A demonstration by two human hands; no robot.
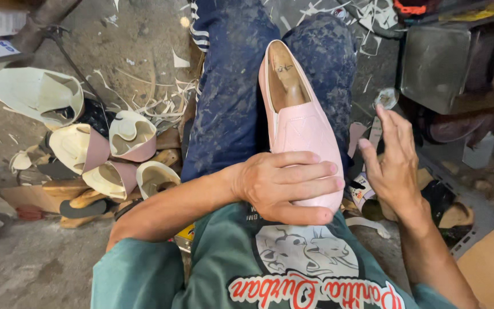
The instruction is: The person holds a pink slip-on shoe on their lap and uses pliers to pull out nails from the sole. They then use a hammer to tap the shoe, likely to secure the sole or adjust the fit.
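A pink slip-on shoe point(301, 123) on a wooden last lies on my lap, toe toward me, between my knees in blue patterned trousers point(230, 97). My left hand point(287, 186) wraps around the toe end of the shoe and grips it. My right hand point(393, 163) hovers just right of the shoe with its fingers spread and nothing in it, above a small glue tin point(364, 191) on the floor.
A heap of pink and cream shoe uppers point(101, 151) and wooden lasts lies on the floor at left. Leather trimmings point(155, 97) litter the ground. A metal box point(435, 63) stands at upper right, cardboard point(493, 269) at lower right.
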